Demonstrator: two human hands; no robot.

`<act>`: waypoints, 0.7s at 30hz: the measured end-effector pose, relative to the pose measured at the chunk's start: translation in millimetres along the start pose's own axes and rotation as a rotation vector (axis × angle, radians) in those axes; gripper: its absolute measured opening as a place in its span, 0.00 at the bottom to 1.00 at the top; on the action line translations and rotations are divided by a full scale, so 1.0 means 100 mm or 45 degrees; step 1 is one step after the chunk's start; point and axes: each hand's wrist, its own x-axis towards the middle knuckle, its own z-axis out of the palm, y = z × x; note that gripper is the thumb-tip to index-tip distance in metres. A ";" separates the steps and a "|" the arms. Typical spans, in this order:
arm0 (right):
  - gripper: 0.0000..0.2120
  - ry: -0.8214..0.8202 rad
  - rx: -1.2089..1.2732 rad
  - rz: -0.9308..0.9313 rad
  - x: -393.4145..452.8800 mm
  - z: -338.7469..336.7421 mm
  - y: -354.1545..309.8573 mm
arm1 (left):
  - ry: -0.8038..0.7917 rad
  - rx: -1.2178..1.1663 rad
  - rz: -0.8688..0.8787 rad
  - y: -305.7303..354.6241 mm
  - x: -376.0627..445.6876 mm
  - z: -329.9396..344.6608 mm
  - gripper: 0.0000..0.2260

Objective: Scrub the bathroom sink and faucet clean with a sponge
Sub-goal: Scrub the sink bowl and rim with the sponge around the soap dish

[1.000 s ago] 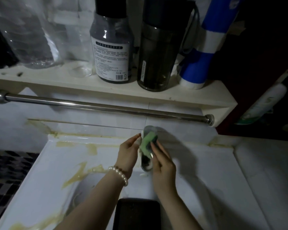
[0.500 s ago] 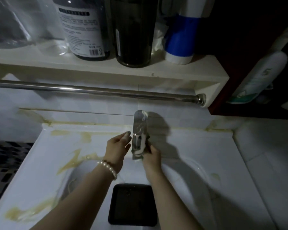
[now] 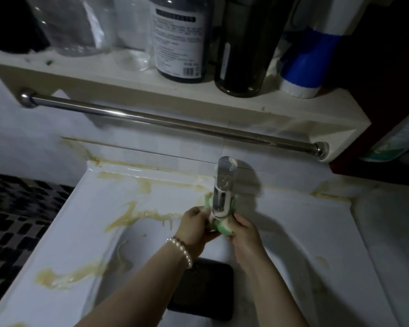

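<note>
Two hands, left hand [image 3: 195,226] and right hand [image 3: 244,232], gripping green sponge [image 3: 220,226] wrapped beneath chrome faucet [image 3: 222,190], over stained sink [image 3: 99,223]

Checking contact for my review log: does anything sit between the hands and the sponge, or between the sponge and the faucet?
Nothing visible does. The left hand and right hand each grip an end of the green sponge, which wraps round behind the lower faucet body, directly against the metal.

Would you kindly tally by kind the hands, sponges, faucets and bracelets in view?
Hands: 2 (left hand, right hand)
Sponge: 1
Faucet: 1
Bracelet: 1
Total: 5
</note>
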 end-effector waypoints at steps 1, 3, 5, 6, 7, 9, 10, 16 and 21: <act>0.12 0.013 -0.063 0.010 -0.02 -0.03 -0.01 | 0.040 -0.009 0.061 -0.01 -0.01 -0.01 0.07; 0.11 0.107 -0.061 -0.009 -0.06 -0.09 -0.04 | 0.191 0.086 0.222 -0.02 0.02 -0.06 0.04; 0.13 0.197 -0.004 -0.059 -0.09 -0.14 -0.08 | 0.372 0.222 0.444 0.06 0.10 -0.06 0.06; 0.14 0.218 0.012 -0.078 -0.11 -0.17 -0.10 | 0.417 0.264 0.551 0.12 0.16 -0.03 0.07; 0.14 0.230 0.031 -0.094 -0.14 -0.19 -0.11 | 0.411 0.309 0.642 0.20 0.22 0.02 0.09; 0.14 0.264 0.070 -0.112 -0.16 -0.22 -0.14 | 0.280 0.444 0.724 0.36 0.40 0.15 0.12; 0.14 0.290 0.076 -0.114 -0.17 -0.24 -0.15 | 0.196 0.495 0.729 0.43 0.50 0.20 0.14; 0.13 0.345 0.014 -0.102 -0.21 -0.35 -0.14 | 0.057 0.988 0.694 0.28 0.87 -0.03 0.19; 0.12 0.409 0.100 -0.081 -0.16 -0.33 -0.08 | 0.131 0.755 0.843 0.01 0.78 -0.14 0.19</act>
